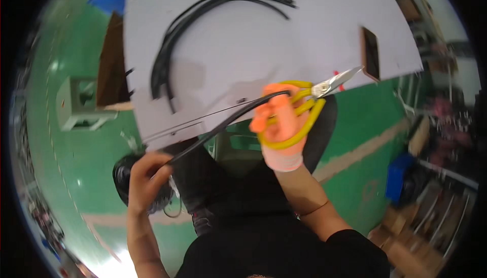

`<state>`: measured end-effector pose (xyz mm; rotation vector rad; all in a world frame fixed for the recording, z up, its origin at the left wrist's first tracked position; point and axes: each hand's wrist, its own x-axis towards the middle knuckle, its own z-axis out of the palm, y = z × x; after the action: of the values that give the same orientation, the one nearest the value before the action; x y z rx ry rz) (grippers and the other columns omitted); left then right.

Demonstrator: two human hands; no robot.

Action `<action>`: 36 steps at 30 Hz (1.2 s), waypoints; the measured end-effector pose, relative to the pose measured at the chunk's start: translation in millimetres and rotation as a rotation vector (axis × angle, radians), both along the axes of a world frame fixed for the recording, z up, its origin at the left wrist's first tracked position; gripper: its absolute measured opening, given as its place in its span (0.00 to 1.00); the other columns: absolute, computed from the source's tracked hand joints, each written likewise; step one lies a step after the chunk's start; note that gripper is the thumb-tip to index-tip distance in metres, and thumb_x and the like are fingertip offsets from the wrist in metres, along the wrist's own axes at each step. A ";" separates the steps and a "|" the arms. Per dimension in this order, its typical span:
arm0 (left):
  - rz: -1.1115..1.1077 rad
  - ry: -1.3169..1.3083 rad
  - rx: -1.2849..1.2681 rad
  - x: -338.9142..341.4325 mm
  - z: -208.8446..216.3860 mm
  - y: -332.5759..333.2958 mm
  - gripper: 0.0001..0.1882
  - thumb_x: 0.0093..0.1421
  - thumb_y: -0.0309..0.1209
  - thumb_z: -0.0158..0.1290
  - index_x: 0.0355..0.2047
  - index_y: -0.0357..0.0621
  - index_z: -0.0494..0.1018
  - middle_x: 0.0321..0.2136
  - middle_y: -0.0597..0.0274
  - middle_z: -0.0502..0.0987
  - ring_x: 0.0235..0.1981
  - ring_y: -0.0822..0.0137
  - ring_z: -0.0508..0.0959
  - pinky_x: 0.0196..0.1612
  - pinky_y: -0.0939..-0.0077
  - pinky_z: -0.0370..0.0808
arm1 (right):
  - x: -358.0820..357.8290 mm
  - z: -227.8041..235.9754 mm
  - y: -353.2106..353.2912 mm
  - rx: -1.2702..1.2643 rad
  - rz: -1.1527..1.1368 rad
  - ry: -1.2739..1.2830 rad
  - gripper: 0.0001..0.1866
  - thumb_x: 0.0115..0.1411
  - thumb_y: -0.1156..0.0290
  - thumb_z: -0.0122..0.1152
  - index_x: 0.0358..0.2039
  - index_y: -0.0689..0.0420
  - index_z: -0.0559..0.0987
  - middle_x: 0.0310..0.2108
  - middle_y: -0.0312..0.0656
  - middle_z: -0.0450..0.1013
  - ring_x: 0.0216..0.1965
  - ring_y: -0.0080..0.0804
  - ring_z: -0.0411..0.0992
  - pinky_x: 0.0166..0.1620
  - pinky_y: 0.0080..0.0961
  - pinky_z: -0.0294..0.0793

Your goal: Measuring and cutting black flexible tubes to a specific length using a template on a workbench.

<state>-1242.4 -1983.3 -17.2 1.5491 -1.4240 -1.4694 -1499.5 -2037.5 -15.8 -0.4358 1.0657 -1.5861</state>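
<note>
- Black cable runs slantwise between the two hands, over the near edge of the table and down toward the person's lap; it bows only slightly.
- The left hand, bare, is at the cable's lower end, thumb and fingers pinching it to the left of the person's legs.
- The right hand, in an orange glove with a paler cuff, is curled around the yellow handles of a pair of scissors; the cable's upper end lies across its thumb and fingers.
- The scissors' silver blades point up and right, over the table's near edge, their tips just beside a phone with a dark screen. How far the blades are parted is too blurred to tell.
- On the pale table, a curved bundle of black cables lies well apart from both hands, arching from left to top.
- A brown cardboard box stands against the table's left side, with a pale stool beside it on the green floor.
</note>
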 end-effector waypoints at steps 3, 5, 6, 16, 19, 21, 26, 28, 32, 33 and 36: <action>-0.033 -0.082 0.153 33.9 -23.1 18.2 0.05 0.54 0.23 0.51 0.32 0.36 0.73 0.22 0.67 0.70 0.20 0.80 0.65 0.23 0.87 0.60 | -66.0 -36.7 12.6 -0.020 -0.304 0.051 0.05 0.55 0.73 0.51 0.27 0.62 0.71 0.18 0.35 0.63 0.16 0.23 0.63 0.19 0.17 0.65; -0.146 -0.150 0.125 30.5 -24.4 18.2 0.05 0.54 0.24 0.53 0.31 0.35 0.74 0.22 0.67 0.70 0.21 0.80 0.65 0.23 0.86 0.60 | -93.2 -58.8 23.5 0.075 -0.369 0.201 0.06 0.54 0.72 0.53 0.28 0.62 0.71 0.18 0.36 0.63 0.16 0.22 0.63 0.19 0.17 0.65; -0.225 -0.217 0.094 28.5 -25.8 14.6 0.06 0.53 0.25 0.55 0.30 0.35 0.74 0.22 0.67 0.69 0.21 0.79 0.65 0.24 0.86 0.60 | -103.5 -66.5 27.2 0.085 -0.403 0.202 0.06 0.54 0.72 0.53 0.28 0.62 0.71 0.18 0.36 0.63 0.16 0.22 0.63 0.19 0.17 0.65; -0.163 -0.353 -0.046 12.1 19.8 -18.7 0.12 0.54 0.34 0.57 0.28 0.35 0.73 0.20 0.70 0.63 0.21 0.79 0.61 0.22 0.85 0.54 | -132.2 -87.4 16.7 0.155 -0.538 0.091 0.07 0.53 0.71 0.55 0.25 0.61 0.70 0.19 0.37 0.66 0.19 0.26 0.67 0.21 0.21 0.68; -0.140 -0.353 -0.067 16.1 8.9 -23.2 0.12 0.55 0.35 0.56 0.28 0.35 0.73 0.20 0.71 0.63 0.20 0.80 0.61 0.22 0.85 0.55 | -130.9 -90.2 11.9 0.162 -0.526 0.084 0.07 0.53 0.71 0.54 0.25 0.61 0.70 0.20 0.38 0.66 0.20 0.27 0.68 0.22 0.22 0.69; -0.129 -0.349 -0.040 20.2 -0.2 -23.3 0.12 0.54 0.34 0.57 0.28 0.35 0.73 0.19 0.71 0.63 0.20 0.80 0.60 0.22 0.86 0.53 | -131.8 -89.5 10.3 0.133 -0.521 0.056 0.07 0.52 0.72 0.55 0.25 0.62 0.70 0.22 0.38 0.66 0.20 0.27 0.68 0.22 0.21 0.69; -0.100 -0.267 0.057 18.6 -9.2 -27.1 0.12 0.55 0.33 0.56 0.29 0.35 0.72 0.19 0.71 0.64 0.19 0.81 0.60 0.21 0.87 0.53 | -136.5 -90.5 8.8 0.079 -0.558 -0.025 0.06 0.51 0.73 0.57 0.24 0.63 0.71 0.21 0.38 0.66 0.19 0.24 0.68 0.22 0.18 0.71; -0.128 -0.277 0.071 22.0 -10.2 -28.0 0.11 0.55 0.33 0.55 0.30 0.36 0.72 0.19 0.72 0.64 0.18 0.81 0.60 0.21 0.87 0.54 | -135.3 -86.7 8.3 0.071 -0.560 -0.029 0.06 0.51 0.73 0.57 0.24 0.63 0.72 0.21 0.38 0.67 0.19 0.24 0.68 0.22 0.19 0.72; -0.111 -0.263 0.085 26.5 -11.7 -28.3 0.10 0.56 0.33 0.55 0.29 0.37 0.72 0.18 0.72 0.64 0.18 0.81 0.61 0.21 0.87 0.55 | -133.3 -87.3 8.7 0.109 -0.533 -0.054 0.06 0.51 0.73 0.57 0.26 0.61 0.71 0.22 0.38 0.67 0.20 0.25 0.69 0.23 0.21 0.72; -0.126 -0.287 0.077 26.8 -11.9 -28.1 0.12 0.56 0.36 0.54 0.28 0.38 0.72 0.18 0.72 0.64 0.18 0.81 0.60 0.21 0.86 0.55 | -133.1 -88.5 8.9 0.113 -0.517 -0.047 0.06 0.52 0.73 0.57 0.27 0.59 0.69 0.22 0.37 0.66 0.21 0.26 0.68 0.24 0.22 0.72; -0.136 -0.310 0.070 24.8 -10.2 -27.7 0.15 0.56 0.40 0.54 0.28 0.39 0.71 0.18 0.72 0.63 0.18 0.80 0.60 0.21 0.86 0.55 | -132.2 -88.7 8.2 0.090 -0.491 -0.059 0.06 0.52 0.73 0.56 0.26 0.59 0.69 0.20 0.38 0.66 0.20 0.26 0.68 0.25 0.22 0.72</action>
<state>-1217.6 -2011.0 -27.4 1.8159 -1.6988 -1.4133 -1631.7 -2029.3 -104.5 -0.0626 1.2554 -1.9546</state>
